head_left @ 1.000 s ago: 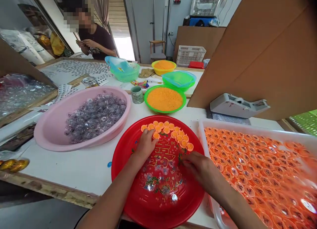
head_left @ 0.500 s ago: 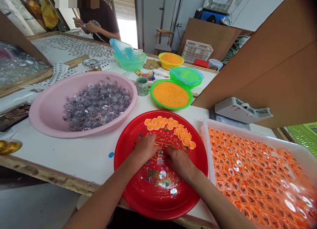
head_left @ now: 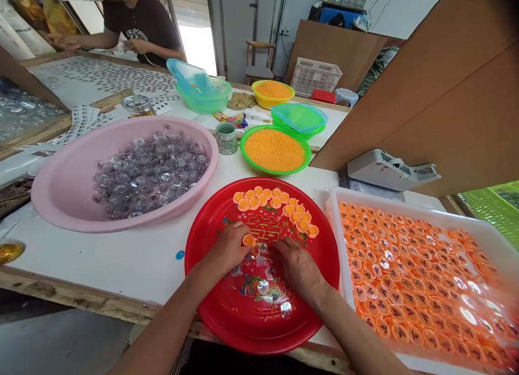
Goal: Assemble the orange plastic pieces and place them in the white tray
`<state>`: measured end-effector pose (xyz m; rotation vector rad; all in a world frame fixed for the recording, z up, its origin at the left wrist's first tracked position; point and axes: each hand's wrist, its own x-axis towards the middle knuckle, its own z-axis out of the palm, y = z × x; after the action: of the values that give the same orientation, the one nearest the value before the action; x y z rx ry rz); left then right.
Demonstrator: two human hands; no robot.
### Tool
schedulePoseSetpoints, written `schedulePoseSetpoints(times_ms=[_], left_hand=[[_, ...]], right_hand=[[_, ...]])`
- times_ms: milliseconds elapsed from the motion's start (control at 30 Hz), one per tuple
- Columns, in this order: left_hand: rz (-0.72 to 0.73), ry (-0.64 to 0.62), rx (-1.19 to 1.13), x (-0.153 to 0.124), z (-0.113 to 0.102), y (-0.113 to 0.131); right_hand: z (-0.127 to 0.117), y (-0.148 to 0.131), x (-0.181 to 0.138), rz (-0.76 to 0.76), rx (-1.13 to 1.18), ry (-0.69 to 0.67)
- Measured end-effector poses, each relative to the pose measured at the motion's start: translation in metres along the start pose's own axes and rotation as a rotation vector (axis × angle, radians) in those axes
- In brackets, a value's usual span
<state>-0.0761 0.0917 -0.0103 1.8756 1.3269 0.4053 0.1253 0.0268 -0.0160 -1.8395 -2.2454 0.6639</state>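
Observation:
Both my hands rest in a round red tray [head_left: 320, 277] with gold print. My left hand [head_left: 229, 248] pinches a small orange-filled cup [head_left: 248, 240] between its fingertips. My right hand [head_left: 298, 267] lies palm down just right of it, fingers curled over clear lids [head_left: 263, 288] scattered in the tray's middle; what it grips is hidden. A curved row of filled orange cups [head_left: 279, 202] lines the tray's far side.
A pink basin [head_left: 60, 185] of clear capsules sits left. A green bowl of orange grains [head_left: 274, 150] and a mug [head_left: 226, 138] stand behind the tray. A white tray of sealed orange cups [head_left: 405, 267] is right, by a tape dispenser [head_left: 389, 169] and cardboard. Another person [head_left: 138, 28] works far left.
My left hand drew back from the row of cups to the tray's middle and now pinches one orange cup. My right hand slid left toward it. The view tilted slightly downward.

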Motion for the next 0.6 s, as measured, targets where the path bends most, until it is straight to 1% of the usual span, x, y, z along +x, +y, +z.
schedulePoseSetpoints(times_ms=[67,133,200,300,400,433,500,567,600], left_hand=[[-0.028,0.027,-0.059,-0.001,0.001,-0.001],[-0.058,0.052,-0.127,-0.003,0.003,-0.004],[-0.087,0.071,-0.198,-0.006,0.006,-0.006],[-0.130,0.085,-0.290,-0.013,0.010,-0.006],[-0.236,0.110,-0.470,-0.022,0.014,0.001],[-0.283,0.111,-0.535,-0.025,0.016,0.003],[-0.340,0.098,-0.631,-0.030,0.018,0.008],[-0.339,0.082,-0.686,-0.035,0.020,0.013],[-0.332,0.079,-0.726,-0.037,0.021,0.016]], right_hand=[[-0.001,0.001,-0.005,0.054,0.034,0.063],[0.000,-0.003,-0.009,0.066,0.079,0.105],[0.006,-0.009,-0.009,0.046,0.102,0.126],[0.019,-0.020,-0.006,0.031,0.062,0.145],[0.028,-0.022,-0.003,0.041,0.076,0.164],[0.030,-0.020,-0.003,0.055,0.124,0.188],[0.030,-0.015,-0.003,0.131,0.344,0.270],[0.028,-0.008,-0.005,0.228,0.610,0.342],[0.027,-0.005,-0.006,0.257,0.708,0.354]])
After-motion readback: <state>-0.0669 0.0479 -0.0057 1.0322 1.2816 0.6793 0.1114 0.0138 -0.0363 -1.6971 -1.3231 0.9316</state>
